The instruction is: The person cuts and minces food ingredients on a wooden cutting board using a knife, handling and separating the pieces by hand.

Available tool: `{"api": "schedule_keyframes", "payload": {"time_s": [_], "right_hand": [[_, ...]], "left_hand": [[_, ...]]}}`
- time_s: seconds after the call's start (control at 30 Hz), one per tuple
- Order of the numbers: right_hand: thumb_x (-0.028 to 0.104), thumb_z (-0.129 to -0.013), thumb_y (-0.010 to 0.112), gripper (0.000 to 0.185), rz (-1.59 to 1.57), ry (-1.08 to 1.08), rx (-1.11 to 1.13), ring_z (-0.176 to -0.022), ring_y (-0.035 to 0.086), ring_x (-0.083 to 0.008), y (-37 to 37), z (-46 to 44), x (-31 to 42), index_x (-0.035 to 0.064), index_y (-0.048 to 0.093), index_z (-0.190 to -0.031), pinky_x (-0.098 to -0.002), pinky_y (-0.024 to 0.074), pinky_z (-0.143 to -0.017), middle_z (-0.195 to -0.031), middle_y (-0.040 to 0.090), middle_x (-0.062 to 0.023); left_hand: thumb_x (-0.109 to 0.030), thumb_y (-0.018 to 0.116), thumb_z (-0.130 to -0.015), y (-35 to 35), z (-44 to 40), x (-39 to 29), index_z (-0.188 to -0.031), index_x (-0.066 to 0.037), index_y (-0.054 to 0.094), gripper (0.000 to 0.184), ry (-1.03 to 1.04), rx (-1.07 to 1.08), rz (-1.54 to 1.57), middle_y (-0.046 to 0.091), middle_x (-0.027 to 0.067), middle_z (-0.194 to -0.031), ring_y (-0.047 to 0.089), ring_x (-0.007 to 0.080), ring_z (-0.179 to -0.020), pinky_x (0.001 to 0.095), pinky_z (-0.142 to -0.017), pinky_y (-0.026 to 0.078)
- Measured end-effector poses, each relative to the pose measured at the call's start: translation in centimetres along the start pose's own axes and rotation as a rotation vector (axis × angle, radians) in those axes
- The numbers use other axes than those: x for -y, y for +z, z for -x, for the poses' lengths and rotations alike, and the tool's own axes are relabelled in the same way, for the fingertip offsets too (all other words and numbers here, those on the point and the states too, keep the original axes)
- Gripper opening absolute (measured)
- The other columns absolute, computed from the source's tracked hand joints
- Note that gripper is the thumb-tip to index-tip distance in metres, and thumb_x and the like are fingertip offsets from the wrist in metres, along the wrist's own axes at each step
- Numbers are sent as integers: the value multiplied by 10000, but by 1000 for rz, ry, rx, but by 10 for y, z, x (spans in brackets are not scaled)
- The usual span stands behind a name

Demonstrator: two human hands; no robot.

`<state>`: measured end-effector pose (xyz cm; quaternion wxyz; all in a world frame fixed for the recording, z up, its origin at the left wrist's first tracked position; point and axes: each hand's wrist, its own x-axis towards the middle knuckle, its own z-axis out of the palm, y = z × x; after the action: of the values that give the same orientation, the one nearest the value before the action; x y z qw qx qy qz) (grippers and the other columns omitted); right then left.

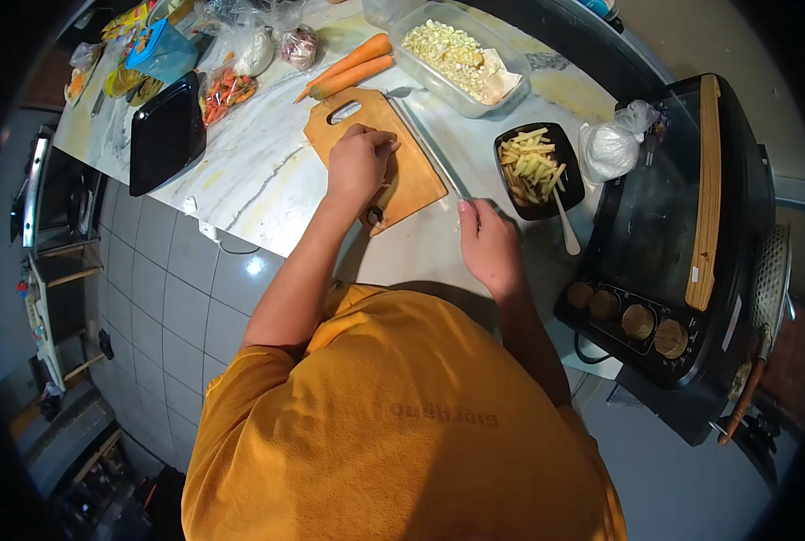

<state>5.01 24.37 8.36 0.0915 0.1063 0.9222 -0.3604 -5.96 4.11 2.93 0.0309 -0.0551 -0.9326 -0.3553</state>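
Note:
A wooden cutting board with a handle hole lies on the marble counter in front of me. Above its middle my left hand is closed, fingers curled and pressed together; whatever they hold is hidden. Grasped in my right hand is a knife, its long blade pointing away along the board's right side. Small dark scraps sit at the board's near edge, below my left wrist. Two carrots rest just beyond the board.
A plastic tub of chopped pale pieces stands behind the board. To the right are a black bowl of cut sticks with a spoon, a bag of white powder and a toaster oven. A black tray and bagged vegetables lie left.

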Motion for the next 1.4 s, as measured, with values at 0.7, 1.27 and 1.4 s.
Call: {"api": "schedule_keyframes", "payload": {"time_s": [0.7,1.27,1.4], "right_hand": [[408,-1025,464,392,-56,106,28,-884,618,-487,-10,9,-10,44,606,-985,-553,463,-782,-831,667,-232],[374,-1028,476,371,-131,159,-21,-894,611,-486,-14,32,-17,26,589,-965,-551,464,-759,-860,661,-236],[377,-1029,472,374,-124,173,-9,-896,607,-488,-14,33,-17,27,586,-967,-552,461,-765,-859,660,-234]], "left_hand": [[-155,755,-896,-41,-24,23,-1062,16,737,239,-429,197,738,721,32,-907,631,86,-760,230,-709,511],[-136,667,-901,4,-177,-56,-1175,-49,721,292,235,116,35,752,136,-1060,725,245,-933,323,-839,545],[-127,695,-876,4,-177,-49,-1173,-45,719,309,271,44,151,752,120,-1083,732,236,-936,326,-836,556]]}}
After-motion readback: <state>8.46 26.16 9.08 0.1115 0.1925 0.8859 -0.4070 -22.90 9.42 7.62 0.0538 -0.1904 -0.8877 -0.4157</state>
